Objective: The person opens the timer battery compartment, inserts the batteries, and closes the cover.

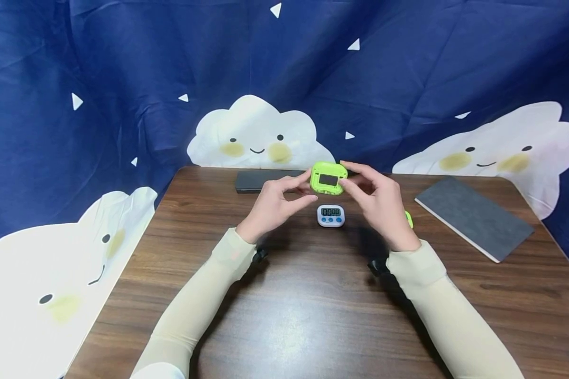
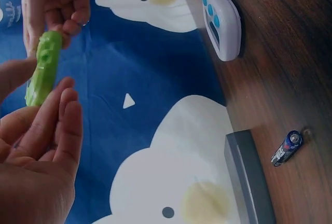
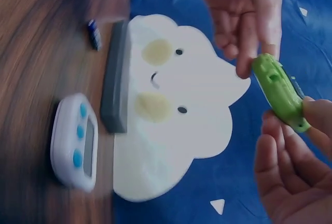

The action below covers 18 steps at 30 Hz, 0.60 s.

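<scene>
A bright green timer casing (image 1: 329, 169) with a dark rectangular panel (image 1: 329, 180) set in it is held up above the far part of the table. My left hand (image 1: 277, 205) pinches its left edge between thumb and finger. At the opposite edge, my right hand (image 1: 380, 202) grips it with thumb and fingers. Below the casing, a white timer (image 1: 331, 216) with blue buttons and a digit display sits on the table. The wrist views show the casing edge-on, its green side (image 2: 47, 63) between the fingers of both hands.
Near the table's back edge lies a dark flat box (image 1: 251, 180). A blue battery (image 2: 287, 149) lies near it. The grey notebook (image 1: 474, 218) is at the right. Part of another green piece (image 1: 410, 219) shows behind my right wrist. A patterned blue curtain (image 1: 265, 47) hangs behind the table.
</scene>
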Tool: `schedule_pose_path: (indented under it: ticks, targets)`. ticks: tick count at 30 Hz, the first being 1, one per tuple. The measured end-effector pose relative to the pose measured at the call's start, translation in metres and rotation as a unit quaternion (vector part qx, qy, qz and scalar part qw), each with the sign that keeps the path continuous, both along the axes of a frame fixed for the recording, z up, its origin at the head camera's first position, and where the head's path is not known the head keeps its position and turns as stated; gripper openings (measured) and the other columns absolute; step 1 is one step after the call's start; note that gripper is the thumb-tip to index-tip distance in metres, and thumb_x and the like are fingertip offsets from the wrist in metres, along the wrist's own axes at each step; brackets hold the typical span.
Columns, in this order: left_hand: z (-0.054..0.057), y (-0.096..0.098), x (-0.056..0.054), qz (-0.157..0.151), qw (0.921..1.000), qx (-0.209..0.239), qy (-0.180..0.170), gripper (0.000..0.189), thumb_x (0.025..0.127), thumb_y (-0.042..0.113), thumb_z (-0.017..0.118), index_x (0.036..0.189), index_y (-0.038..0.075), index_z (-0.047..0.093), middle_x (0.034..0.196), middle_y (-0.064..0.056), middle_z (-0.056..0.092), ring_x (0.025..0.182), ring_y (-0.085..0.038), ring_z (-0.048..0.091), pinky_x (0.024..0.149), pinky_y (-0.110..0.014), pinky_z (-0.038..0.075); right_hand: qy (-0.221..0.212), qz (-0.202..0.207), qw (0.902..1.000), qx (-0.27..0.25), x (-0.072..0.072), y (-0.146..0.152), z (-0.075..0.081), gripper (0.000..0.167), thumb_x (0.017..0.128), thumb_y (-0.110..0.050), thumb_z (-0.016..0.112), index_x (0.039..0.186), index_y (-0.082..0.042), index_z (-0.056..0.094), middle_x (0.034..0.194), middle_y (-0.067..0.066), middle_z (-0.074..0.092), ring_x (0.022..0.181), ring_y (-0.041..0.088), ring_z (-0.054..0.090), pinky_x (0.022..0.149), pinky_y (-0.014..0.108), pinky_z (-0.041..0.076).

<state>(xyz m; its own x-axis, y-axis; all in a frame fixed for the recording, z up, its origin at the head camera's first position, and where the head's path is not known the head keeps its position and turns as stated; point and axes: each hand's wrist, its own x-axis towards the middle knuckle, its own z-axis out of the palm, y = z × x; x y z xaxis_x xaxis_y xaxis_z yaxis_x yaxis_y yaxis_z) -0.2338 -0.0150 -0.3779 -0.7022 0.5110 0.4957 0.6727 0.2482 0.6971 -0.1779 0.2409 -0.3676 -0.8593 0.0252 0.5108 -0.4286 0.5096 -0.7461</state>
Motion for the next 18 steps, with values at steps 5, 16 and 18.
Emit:
schedule_pose_path:
  ticks: [5,16,18]
  targets:
    - [0.001,0.000,0.001,0.011,0.9997,-0.006,0.020,0.065,0.095,0.016,0.092,0.155,0.009,0.066,0.122,-0.014,0.085,0.107,-0.026,0.079,0.094,-0.049,0.067,-0.095,0.053,0.9911,-0.078,0.000,0.004,0.005,0.038,0.109,-0.021,0.076,0.147,-0.014,0.075,0.094,-0.006,0.083,0.079,0.010,0.077,0.077,0.020,0.064]
    - [0.002,-0.003,0.001,0.007,0.9986,0.023,0.046,0.068,0.088,0.021,0.099,0.149,0.012,0.072,0.143,-0.008,0.079,0.129,-0.021,0.074,0.108,-0.039,0.063,-0.202,0.122,0.9550,-0.180,0.001,0.007,0.010,0.045,0.110,-0.021,0.074,0.151,-0.003,0.068,0.108,-0.008,0.084,0.082,0.012,0.076,0.079,0.025,0.067]
    - [0.002,-0.003,0.001,0.000,0.9984,0.034,0.046,0.067,0.087,0.021,0.099,0.149,0.012,0.073,0.143,-0.007,0.079,0.129,-0.019,0.073,0.109,-0.037,0.063,-0.212,0.131,0.9470,-0.203,0.001,0.007,0.010,0.046,0.110,-0.020,0.074,0.152,-0.001,0.067,0.114,-0.008,0.084,0.083,0.011,0.076,0.079,0.024,0.067]
